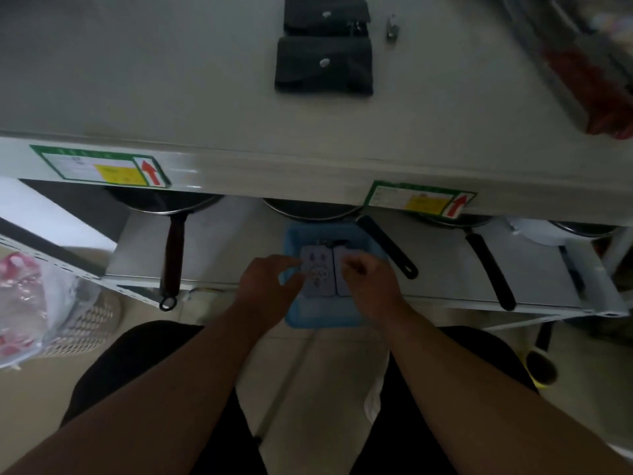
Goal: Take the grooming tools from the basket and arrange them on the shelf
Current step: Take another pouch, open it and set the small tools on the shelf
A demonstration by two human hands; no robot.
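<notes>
While both arms reach into the blue basket [328, 318], left hand [265, 279] and right hand [368, 286] each pinch an upright card pack [317, 274].

We are reaching both hands, left hand [265, 277] and right hand [368, 281], into the blue basket [318, 318] on the floor, touching two flat grey packets [317, 274], while two black pouches [323, 65] are lying on the shelf [171, 80] above.

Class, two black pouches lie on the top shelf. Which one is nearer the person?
The lower black snap pouch, toward the shelf's front edge; the other black pouch lies behind it, beside a small metal clipper.
</notes>
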